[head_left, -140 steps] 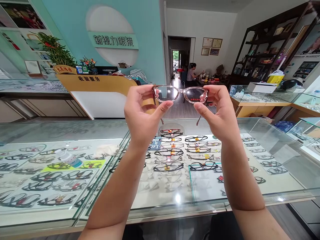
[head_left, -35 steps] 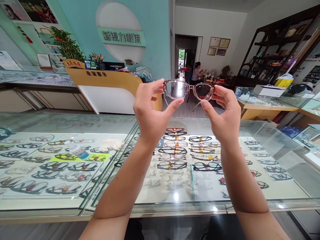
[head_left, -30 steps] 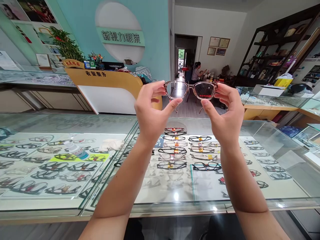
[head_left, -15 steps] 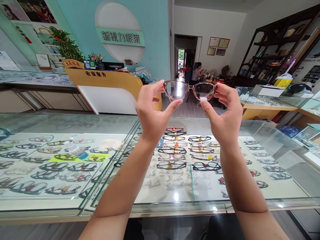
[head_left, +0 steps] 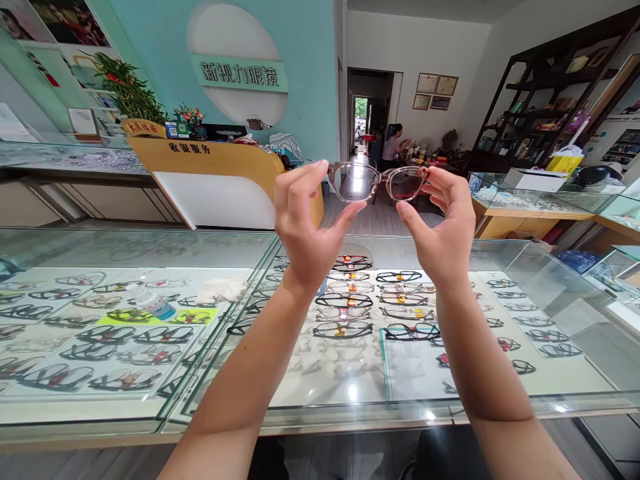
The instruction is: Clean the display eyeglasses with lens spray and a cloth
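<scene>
Glasses [head_left: 383,176], upper centre of the frame! Your left hand [head_left: 311,223] and right hand [head_left: 447,230] pinch opposite ends, both half-curled.

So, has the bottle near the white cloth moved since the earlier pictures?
No, the bottle has not moved in any direction, judged against the white cloth.
</scene>
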`<state>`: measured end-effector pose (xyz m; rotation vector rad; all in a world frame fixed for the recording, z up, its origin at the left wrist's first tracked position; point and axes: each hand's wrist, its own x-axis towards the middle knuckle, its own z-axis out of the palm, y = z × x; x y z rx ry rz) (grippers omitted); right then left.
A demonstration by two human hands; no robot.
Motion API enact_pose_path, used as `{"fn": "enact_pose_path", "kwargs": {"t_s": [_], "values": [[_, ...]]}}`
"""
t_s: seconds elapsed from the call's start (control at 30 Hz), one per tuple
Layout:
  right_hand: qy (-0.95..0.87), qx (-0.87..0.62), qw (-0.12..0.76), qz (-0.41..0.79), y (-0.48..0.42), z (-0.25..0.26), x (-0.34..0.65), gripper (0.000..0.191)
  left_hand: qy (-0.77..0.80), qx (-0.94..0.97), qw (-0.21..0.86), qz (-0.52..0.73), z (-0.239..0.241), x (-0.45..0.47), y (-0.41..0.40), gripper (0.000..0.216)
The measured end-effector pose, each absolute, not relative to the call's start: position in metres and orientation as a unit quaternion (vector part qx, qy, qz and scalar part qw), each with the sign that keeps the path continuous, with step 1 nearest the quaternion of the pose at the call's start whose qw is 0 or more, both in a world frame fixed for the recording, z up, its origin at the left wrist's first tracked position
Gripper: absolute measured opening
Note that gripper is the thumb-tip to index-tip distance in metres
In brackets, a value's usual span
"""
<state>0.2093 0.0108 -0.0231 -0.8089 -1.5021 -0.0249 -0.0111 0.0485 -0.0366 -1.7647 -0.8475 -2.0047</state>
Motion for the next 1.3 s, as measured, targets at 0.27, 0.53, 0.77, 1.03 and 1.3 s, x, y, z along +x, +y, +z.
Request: {"fn": "enact_pose_path", "kwargs": {"t_s": [0.27, 0.53, 0.77, 1.03, 1.3], "values": [[-0.665, -0.360, 0.652, -0.052, -0.005, -0.016, 0.204, 0.052, -0.309, -0.642, 0.054, -0.699, -0.037, -0.011, 0.063, 0.078], [-0.675, -0.362, 0.641, -0.046, -0.010, -0.017, 0.196, 0.050, -0.313, -0.628, 0.073, -0.709, -0.043, -0.007, 0.068, 0.081], [-0.679, -0.363, 0.638, -0.016, -0.009, -0.019, 0.192, 0.054, -0.314, -0.595, 0.127, -0.729, -0.043, -0.006, 0.063, 0.075], [-0.682, -0.353, 0.636, 0.070, 0.003, -0.026, 0.195, 0.066, -0.343, -0.561, 0.205, -0.725, -0.041, 0.004, 0.046, 0.075], [-0.690, -0.342, 0.632, 0.083, 0.011, -0.031, 0.194, 0.069, -0.346, -0.552, 0.240, -0.719, -0.044, 0.011, 0.035, 0.076]]}}
